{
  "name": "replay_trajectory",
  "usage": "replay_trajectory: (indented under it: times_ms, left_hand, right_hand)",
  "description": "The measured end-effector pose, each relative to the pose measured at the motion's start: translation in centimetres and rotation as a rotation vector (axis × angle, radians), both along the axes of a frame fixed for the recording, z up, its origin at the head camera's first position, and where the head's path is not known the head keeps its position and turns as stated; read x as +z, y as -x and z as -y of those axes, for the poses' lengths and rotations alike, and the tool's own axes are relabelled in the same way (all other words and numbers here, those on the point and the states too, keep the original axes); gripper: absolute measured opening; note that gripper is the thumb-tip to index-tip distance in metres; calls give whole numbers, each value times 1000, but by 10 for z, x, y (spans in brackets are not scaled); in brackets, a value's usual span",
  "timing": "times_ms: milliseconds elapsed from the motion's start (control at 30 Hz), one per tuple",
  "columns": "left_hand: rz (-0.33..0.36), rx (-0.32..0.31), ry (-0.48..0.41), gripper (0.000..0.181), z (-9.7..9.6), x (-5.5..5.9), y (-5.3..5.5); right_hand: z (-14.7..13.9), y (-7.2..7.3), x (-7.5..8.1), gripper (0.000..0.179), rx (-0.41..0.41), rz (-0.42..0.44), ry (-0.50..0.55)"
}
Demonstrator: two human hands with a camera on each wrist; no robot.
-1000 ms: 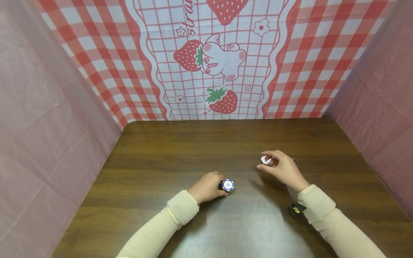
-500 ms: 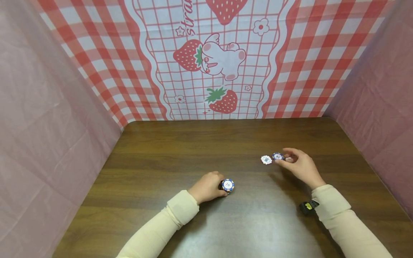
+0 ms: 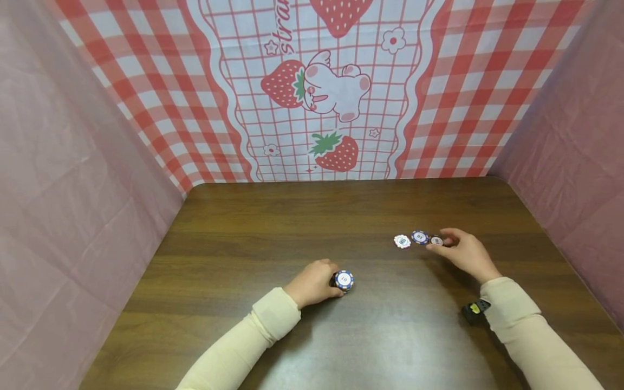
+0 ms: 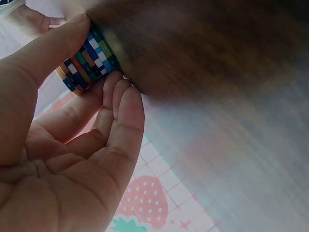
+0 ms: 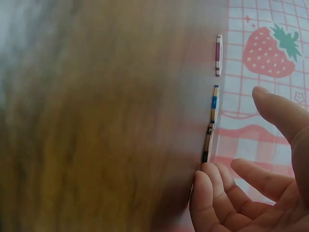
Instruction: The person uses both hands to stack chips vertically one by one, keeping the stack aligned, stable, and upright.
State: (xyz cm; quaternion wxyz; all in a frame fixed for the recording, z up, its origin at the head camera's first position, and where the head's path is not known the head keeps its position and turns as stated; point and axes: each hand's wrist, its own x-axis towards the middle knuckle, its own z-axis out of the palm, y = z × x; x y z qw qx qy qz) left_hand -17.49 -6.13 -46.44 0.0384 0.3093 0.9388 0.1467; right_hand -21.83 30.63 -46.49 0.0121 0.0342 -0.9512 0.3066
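My left hand (image 3: 314, 283) grips a stack of poker chips (image 3: 344, 280), thumb on one side and fingers on the other. The top chip is blue and white, marked 10. Colored edges of the stacked chips (image 4: 89, 60) show in the left wrist view. Three chips lie flat in a row to the right: a white one (image 3: 402, 241), a blue one (image 3: 420, 237) and a dark-edged one (image 3: 436, 241). Around the dark-edged chip my right hand (image 3: 468, 254) has its thumb and fingers spread. In the right wrist view its lower fingertips (image 5: 208, 169) are right at that chip's edge.
A brown wooden table (image 3: 273, 216) lies under both hands. Behind it hangs a red-checked strawberry cloth (image 3: 317, 97), with pink cloth (image 3: 73, 162) at the sides. A black device with a yellow patch (image 3: 474, 310) is strapped to my right wrist.
My right hand has let go of the white chip and moved right, past the blue chip, to the dark-edged one. My left hand has stayed on the stack.
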Motion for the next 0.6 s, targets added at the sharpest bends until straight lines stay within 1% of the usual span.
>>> replay_trajectory:
  times_ms: [200,433,600]
  left_hand:
    - [2,2,4,38,0,0,0]
    - [2,1,5,38,0,0,0]
    - [4,2,1,38,0,0,0]
  right_hand:
    - [-2,4,1,78,16,64,-40]
    - [-2,6,3,76,30,82,-65]
    - [-4,9,3,73,37,78,-84]
